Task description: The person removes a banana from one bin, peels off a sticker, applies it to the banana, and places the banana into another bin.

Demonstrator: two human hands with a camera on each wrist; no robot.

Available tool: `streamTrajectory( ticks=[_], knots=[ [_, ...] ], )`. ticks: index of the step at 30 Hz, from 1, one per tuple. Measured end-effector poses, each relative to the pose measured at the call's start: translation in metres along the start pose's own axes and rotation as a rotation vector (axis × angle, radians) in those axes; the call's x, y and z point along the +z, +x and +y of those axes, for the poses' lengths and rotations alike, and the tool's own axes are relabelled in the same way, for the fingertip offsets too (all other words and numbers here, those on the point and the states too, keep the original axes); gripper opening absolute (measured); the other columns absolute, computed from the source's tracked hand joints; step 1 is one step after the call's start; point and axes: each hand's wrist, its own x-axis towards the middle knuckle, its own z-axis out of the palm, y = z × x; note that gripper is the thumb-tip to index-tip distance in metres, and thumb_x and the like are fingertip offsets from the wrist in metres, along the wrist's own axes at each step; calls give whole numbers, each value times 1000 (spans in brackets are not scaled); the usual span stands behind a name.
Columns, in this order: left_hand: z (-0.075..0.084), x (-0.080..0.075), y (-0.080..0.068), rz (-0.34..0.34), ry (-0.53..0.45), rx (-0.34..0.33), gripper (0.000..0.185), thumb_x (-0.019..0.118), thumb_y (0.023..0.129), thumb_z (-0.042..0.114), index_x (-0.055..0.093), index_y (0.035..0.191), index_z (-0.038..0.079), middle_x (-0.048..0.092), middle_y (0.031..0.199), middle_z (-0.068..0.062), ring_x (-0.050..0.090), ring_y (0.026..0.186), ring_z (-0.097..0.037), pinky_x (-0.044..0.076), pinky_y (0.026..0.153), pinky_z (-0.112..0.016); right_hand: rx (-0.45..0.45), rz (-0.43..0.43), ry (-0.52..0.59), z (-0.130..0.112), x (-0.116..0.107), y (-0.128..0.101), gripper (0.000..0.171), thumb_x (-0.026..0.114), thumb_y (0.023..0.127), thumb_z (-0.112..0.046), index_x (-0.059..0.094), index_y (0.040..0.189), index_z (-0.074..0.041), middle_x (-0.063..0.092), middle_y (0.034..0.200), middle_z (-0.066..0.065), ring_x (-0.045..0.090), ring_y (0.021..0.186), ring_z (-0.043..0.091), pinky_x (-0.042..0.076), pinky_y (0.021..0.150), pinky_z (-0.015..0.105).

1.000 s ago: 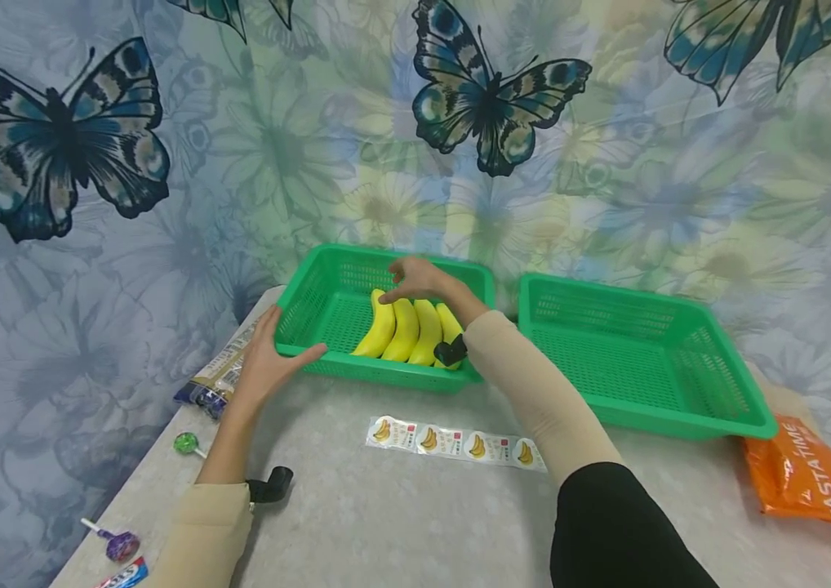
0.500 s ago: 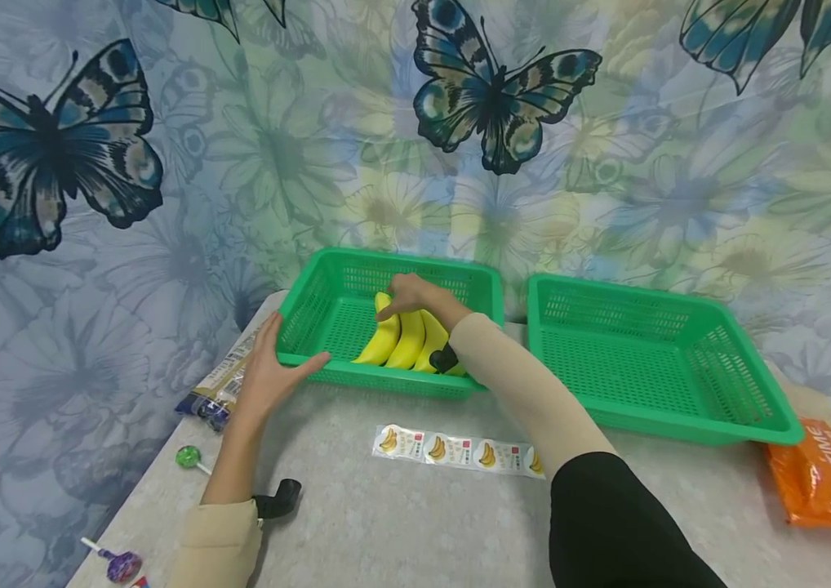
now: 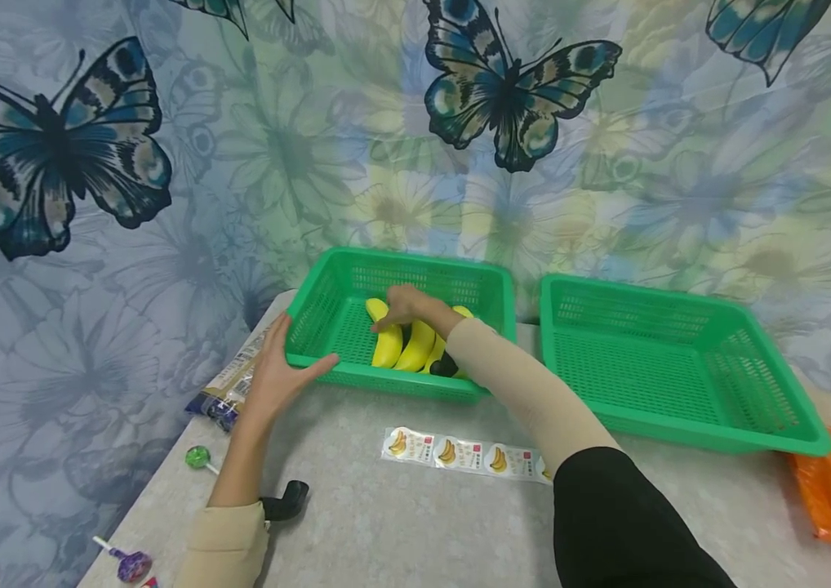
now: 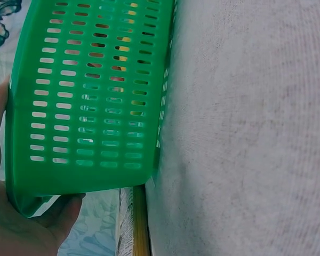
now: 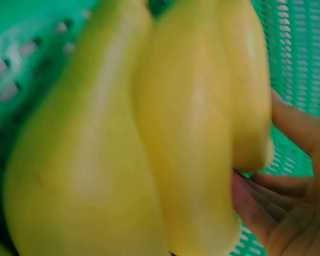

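Head view down over table (image 3: 415, 523), wrist views close, all sharing left green basket (image 3: 327, 314)

You are working under soft, even light that is coming mostly from above and in front, so the table (image 3: 401, 523) is showing only faint, diffuse shadows under your forearms and along the near wall of the left basket (image 3: 386, 380). No glare is showing. The head view is staying fairly sharp in the middle, but it is bending outward at its corners. The left wrist view is rendering the basket wall (image 4: 90, 101) crisply, while the table's surface is softening toward the right edge. The right wrist view is sitting too close: the bananas (image 5: 149, 138) are blurring heavily.
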Motion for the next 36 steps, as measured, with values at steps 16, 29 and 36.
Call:
streamTrajectory(
  ticks=[16, 29, 36],
  knots=[
    [3, 4, -2, -4, -2, 4, 111, 72, 80, 57, 5, 159, 16, 2, 166, -9, 12, 149, -45, 21, 112, -72, 57, 54, 115, 2, 3, -6, 40, 73, 86, -39, 57, 103, -6, 65, 84, 7, 68, 65, 17, 58, 59, 23],
    [2, 3, -1, -16, -10, -3, 113, 71, 79, 60, 3, 159, 17, 1, 166, -8, 11, 149, -46, 20, 112, -71, 108, 138, 186, 4, -17, -29, 32, 70, 87, -36, 64, 79, -5, 60, 56, 3, 70, 59, 20, 60, 59, 27],
    [0, 0, 1, -2, -1, 24, 113, 71, 80, 60, 4, 159, 14, 2, 166, -10, 12, 149, -46, 20, 112, -71, 73, 250, 228, 16, -33, -56, 48, 67, 88, -36, 49, 51, -14, 38, 38, -6, 71, 65, 29, 61, 73, 40]
  ],
)
